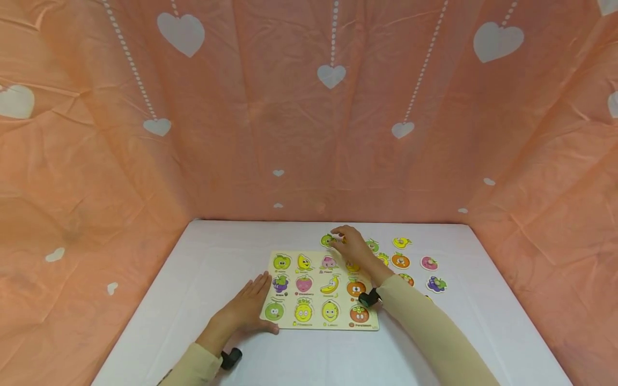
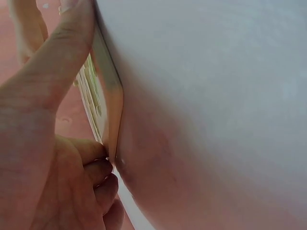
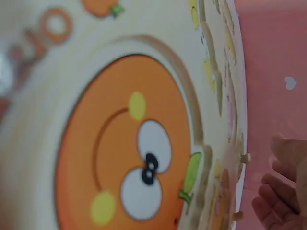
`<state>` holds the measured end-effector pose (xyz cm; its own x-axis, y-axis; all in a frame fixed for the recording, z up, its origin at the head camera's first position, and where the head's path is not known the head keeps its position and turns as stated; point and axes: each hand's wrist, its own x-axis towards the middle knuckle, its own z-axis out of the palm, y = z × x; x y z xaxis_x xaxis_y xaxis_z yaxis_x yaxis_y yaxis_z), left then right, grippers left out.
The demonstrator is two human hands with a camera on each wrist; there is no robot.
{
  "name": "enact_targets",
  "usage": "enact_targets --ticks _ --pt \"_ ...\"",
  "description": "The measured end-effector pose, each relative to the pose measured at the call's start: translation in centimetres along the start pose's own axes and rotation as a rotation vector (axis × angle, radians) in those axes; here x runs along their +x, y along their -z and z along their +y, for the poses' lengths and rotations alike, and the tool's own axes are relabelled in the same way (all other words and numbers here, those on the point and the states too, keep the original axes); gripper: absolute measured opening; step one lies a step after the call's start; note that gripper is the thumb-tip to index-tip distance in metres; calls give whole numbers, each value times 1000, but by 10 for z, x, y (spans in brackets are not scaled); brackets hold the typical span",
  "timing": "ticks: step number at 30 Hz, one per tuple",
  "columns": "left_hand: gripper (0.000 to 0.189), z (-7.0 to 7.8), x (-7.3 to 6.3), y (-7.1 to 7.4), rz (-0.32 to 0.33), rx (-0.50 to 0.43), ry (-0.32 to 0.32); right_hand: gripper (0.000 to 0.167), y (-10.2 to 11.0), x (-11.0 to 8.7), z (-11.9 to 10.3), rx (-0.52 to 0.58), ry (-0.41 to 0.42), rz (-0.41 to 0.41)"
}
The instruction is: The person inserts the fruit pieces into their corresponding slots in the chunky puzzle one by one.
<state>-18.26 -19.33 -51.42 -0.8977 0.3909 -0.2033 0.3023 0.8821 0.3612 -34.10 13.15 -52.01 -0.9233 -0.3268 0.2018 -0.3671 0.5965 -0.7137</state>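
A wooden fruit puzzle board (image 1: 292,297) lies on the table with rows of printed fruit in cut recesses. My left hand (image 1: 248,304) rests at its lower left corner, fingers along the left edge and thumb at the near edge; the left wrist view shows the thumb (image 2: 72,43) against the board's side (image 2: 112,103). Past the far edge, my right hand (image 1: 354,247) reaches over the board beside a green apple piece (image 1: 326,240). In the right wrist view that hand (image 3: 283,191) has thumb and fingers apart, near a small knob (image 3: 245,158), with a gap between.
To the right lie several loose knobbed pieces, among them a yellow pear (image 1: 401,243), an orange (image 1: 400,261), a pink fruit (image 1: 429,263) and purple grapes (image 1: 436,284). The right forearm hides part of the board and some pieces. A pink heart-print curtain (image 1: 309,161) stands behind the white table (image 1: 217,257).
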Motion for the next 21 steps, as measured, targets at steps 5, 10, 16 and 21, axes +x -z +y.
enact_targets --ticks 5,10,16,21 --pt "138 -1 0 0 1 -16 1 29 -9 8 4 21 -30 33" --pt "138 -4 2 -2 2 -17 5 22 -15 14 6 10 -72 62" --pt "139 -4 3 -2 8 -28 -7 20 -18 17 7 -13 -107 77" --pt "140 -4 3 -3 5 -18 -4 18 -21 18 6 -15 -104 61"
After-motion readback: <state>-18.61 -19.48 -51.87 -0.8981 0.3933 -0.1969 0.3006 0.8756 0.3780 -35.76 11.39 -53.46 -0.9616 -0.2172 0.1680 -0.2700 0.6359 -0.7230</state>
